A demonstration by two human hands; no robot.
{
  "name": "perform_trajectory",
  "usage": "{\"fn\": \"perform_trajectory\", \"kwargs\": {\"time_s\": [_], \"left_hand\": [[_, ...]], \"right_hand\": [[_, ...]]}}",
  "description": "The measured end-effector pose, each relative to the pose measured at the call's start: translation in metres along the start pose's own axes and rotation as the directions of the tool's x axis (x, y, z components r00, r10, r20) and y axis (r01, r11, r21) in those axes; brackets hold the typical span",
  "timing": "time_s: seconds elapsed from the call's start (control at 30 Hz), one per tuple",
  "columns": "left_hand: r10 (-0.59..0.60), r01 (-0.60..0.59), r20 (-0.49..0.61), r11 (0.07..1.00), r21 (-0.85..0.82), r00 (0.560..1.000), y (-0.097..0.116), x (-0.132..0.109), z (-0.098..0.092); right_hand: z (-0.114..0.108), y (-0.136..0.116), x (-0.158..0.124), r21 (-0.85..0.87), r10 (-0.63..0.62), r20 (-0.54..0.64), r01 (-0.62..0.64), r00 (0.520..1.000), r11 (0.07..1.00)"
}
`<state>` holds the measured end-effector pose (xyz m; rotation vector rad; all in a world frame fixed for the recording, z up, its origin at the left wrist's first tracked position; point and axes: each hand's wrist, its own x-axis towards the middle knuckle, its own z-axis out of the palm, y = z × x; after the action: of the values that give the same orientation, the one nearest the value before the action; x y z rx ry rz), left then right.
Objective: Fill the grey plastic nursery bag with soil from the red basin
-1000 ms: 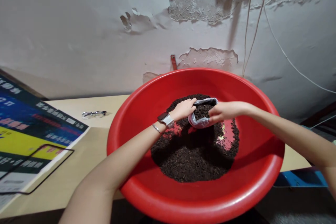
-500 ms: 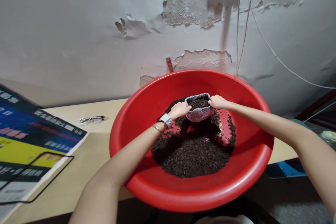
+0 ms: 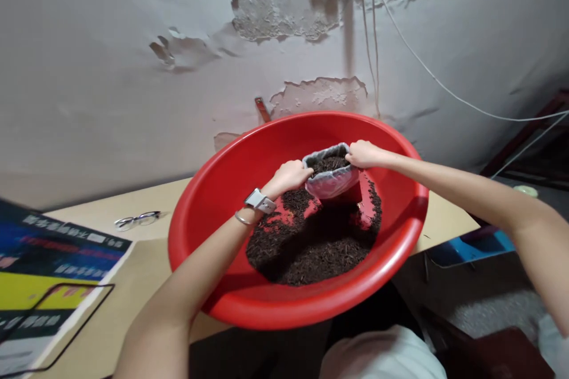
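A small plastic-lined container filled with dark, soil-like material is held up inside a large red basin. My left hand, with a watch and a bangle on its wrist, is closed on the container's left rim. At the opposite end, my right hand grips the rim with its fingers wrapped over the edge. Below the container, loose dark soil-like material covers much of the basin's floor, with red patches showing through. The container's underside is in shadow.
The basin stands on a pale wooden table against a peeling wall. Eyeglasses and a printed colourful sheet lie to the left, with a thin black frame over the sheet. White cables hang at the right.
My hands have lifted the container a little higher above the soil-like material, and it now tilts slightly. The camera view has shifted to the right and turned.
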<state>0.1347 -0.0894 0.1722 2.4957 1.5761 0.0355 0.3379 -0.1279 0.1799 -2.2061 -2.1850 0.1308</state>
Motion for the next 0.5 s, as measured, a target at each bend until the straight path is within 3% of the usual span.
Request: {"fn": "perform_trajectory", "kwargs": {"time_s": [0.07,0.17,0.3,0.4,0.5], "left_hand": [[0.039,-0.031,-0.144,0.998,0.062,0.989,0.018,-0.005,-0.013],[0.097,-0.078,-0.345,0.995,0.067,0.933,0.058,-0.019,-0.048],[0.238,-0.246,-0.491,0.968,0.048,0.838,0.129,-0.047,-0.096],[0.356,-0.411,-0.490,0.912,-0.006,0.796,0.185,-0.060,-0.109],[0.501,-0.559,-0.361,0.826,-0.073,0.787,0.240,-0.060,-0.094]], "right_hand": [[-0.017,0.012,-0.014,0.001,0.044,-0.133,-0.044,0.990,0.999],[-0.057,0.034,-0.048,0.058,0.138,-0.309,-0.126,0.941,0.990],[-0.122,0.069,-0.116,0.030,0.230,-0.397,-0.238,0.889,0.971],[-0.153,0.107,-0.174,-0.027,0.318,-0.498,-0.380,0.807,0.924],[-0.152,0.151,-0.224,-0.085,0.452,-0.473,-0.550,0.756,0.831]]}}
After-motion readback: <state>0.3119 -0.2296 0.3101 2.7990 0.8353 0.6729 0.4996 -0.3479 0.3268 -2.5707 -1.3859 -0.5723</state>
